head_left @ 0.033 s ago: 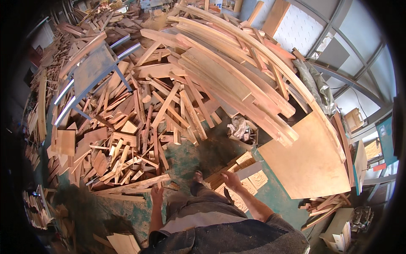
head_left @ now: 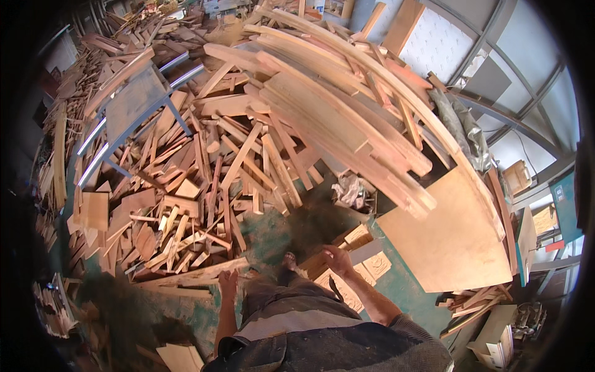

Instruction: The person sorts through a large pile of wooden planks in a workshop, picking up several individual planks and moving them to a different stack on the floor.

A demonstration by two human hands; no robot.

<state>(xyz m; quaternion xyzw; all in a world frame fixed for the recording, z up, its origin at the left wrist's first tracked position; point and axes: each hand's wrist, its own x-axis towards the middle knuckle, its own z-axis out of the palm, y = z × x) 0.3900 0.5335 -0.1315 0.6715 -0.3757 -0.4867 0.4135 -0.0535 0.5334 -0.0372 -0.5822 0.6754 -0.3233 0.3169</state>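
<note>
My left hand [head_left: 228, 284] hangs low beside my leg with its fingers curled, and I see nothing in it. Nearest to it is a long pale board [head_left: 192, 273] at the front edge of the scrap heap. My right hand [head_left: 336, 258] is also curled, above a group of carved wooden panels [head_left: 377, 265]; nothing shows in its fingers. A flat grey piece [head_left: 365, 251] lies on those panels, just right of the hand. Between my hands a foot [head_left: 289, 259] shows on the green floor.
A heap of wood offcuts [head_left: 204, 180] fills the left and middle. Long planks [head_left: 347, 124] stretch across the top right, over a large plywood sheet [head_left: 452, 235]. A blue-framed table [head_left: 137, 99] sits tilted in the heap. A box of crumpled wrapping [head_left: 354, 191] stands nearby.
The view has shifted very slightly. My right hand is a touch higher, and the fingers of my left hand have turned a little.
</note>
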